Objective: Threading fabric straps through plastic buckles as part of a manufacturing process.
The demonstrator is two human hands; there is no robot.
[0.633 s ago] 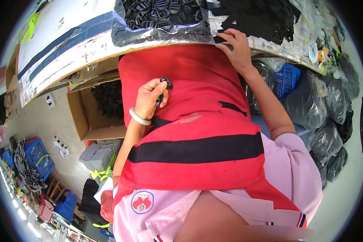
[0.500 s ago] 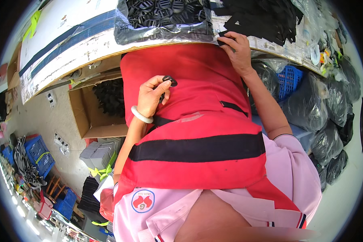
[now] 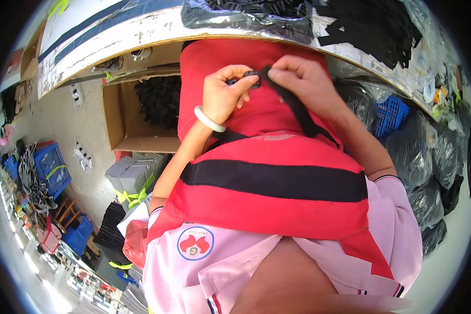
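Between the thumb and fingers of my left hand point(image 3: 222, 97) is a small black plastic buckle point(image 3: 254, 79), held above the lap of my red apron point(image 3: 267, 112). My right hand point(image 3: 309, 83) pinches the end of a black webbing strap point(image 3: 297, 111) just to the buckle's right. The strap's held end is close to the buckle; whether it touches or passes through cannot be made out. Its other part hangs down over the apron. A clear bag of black buckles point(image 3: 246, 21) lies on the table ahead, and a pile of black strap pieces point(image 3: 371, 29) is to its right.
The worn table edge point(image 3: 141, 48) runs across ahead of me. Below it at left stands a cardboard box point(image 3: 115, 115) with black pieces inside. Grey stacked pieces point(image 3: 128, 175) are by my left elbow. Black plastic bags point(image 3: 411, 152) and a blue basket point(image 3: 392, 116) crowd the right.
My right hand has left the table edge and come in toward my left hand, bringing a black strap. The left hand still holds the buckle, slightly farther forward and right. The view has shifted.
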